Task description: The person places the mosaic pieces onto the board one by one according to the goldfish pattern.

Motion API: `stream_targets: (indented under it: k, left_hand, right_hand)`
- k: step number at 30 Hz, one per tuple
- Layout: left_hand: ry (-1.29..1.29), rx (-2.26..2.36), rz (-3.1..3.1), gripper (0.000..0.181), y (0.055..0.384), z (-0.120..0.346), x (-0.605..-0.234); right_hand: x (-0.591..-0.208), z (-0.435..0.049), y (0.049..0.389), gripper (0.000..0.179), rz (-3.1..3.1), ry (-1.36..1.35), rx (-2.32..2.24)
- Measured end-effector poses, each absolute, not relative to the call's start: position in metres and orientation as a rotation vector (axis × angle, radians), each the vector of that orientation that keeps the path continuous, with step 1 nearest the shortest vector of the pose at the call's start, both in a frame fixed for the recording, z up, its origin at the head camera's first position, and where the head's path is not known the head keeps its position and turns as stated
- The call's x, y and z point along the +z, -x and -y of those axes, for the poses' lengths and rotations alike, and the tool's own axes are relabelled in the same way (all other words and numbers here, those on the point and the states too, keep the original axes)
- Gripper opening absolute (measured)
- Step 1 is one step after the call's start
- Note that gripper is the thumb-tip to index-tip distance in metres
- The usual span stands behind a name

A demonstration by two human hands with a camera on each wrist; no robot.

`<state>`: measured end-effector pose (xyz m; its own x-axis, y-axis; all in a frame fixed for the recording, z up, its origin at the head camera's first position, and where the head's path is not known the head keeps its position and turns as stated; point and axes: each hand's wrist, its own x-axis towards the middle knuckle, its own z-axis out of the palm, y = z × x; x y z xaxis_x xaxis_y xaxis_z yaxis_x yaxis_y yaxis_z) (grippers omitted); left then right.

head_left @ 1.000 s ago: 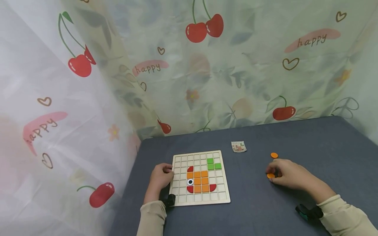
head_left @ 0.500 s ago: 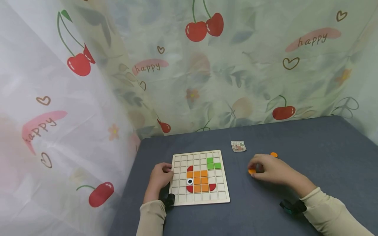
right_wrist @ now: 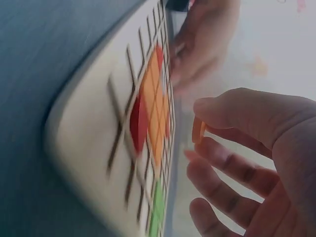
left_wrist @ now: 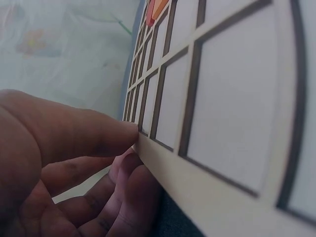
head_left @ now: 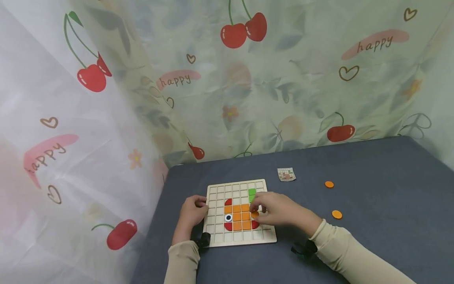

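A pale wooden grid board (head_left: 216,236) lies on the table, with orange square tiles (head_left: 237,216) forming a block on it. Red rounded tiles (head_left: 228,226) and a white-and-black eye tile (head_left: 228,217) adjoin that block; green tiles (head_left: 252,192) sit toward the upper right. My left hand (head_left: 193,213) holds the board's left edge, its thumb at the rim and the other fingers curled beside it. Above the board's right part, my right hand (head_left: 280,209) pinches an orange disc (right_wrist: 198,129) between thumb and fingertip, covering some cells in the head view.
Two more orange discs, a far one (head_left: 329,184) and a nearer one (head_left: 337,214), lie on the dark table (head_left: 376,189) right of the board. Behind the board is a small printed card (head_left: 286,174). A patterned curtain (head_left: 255,98) hangs along the back and left.
My right hand has carried an orange disc leftward from the table to over the board's right side, uncovering another disc on the table. My left hand has stayed at the board's edge.
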<state>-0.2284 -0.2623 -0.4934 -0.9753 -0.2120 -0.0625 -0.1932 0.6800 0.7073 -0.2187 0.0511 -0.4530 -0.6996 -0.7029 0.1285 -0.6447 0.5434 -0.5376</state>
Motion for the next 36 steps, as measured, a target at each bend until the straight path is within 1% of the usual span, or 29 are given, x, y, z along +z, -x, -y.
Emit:
stream_targets:
  k: [8, 14, 27, 36]
  left_hand:
    - [-0.325, -1.187, 2.862, 0.031, 0.230, 0.262, -0.493]
    - [-0.276, -1.188, 2.857, 0.029, 0.230, 0.263, -0.493]
    - [-0.251, -1.191, 2.859, 0.030, 0.231, 0.267, -0.492]
    - [-0.268, -1.202, 2.864, 0.029, 0.231, 0.268, -0.495]
  right_hand:
    - [-0.462, 0.010, 0.218, 0.016, -2.580, 1.307, -0.896]
    - [-0.470, 0.039, 0.221, 0.016, -2.595, 1.354, -0.816]
    - [-0.470, 0.058, 0.219, 0.013, -2.665, 1.365, -0.673]
    - [-0.479, 0.063, 0.221, 0.012, -2.652, 1.348, -0.647]
